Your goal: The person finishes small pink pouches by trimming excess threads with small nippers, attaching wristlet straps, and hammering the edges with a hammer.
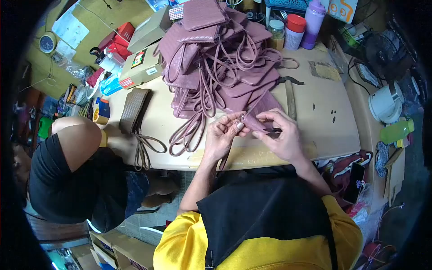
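A mauve woven-pattern pouch (266,106) is held between my two hands near the table's front edge. My left hand (226,133) pinches the pouch's corner, where a small fitting shows, and a strap hangs below that hand. My right hand (284,136) has its fingers closed on the pouch's other side; something dark shows under its fingers, too hidden to name. Just beyond both hands rises a big heap of similar mauve pouches (204,33) with looped wrist straps (204,96).
Left of the heap lies a stack of brown pouches (135,108), close to a co-worker in black (81,180). Cardboard boxes (143,64) stand behind. A wooden strip (290,100) lies to the right. Jars, a red-topped cup (295,31) and a purple bottle (312,24) line the back.
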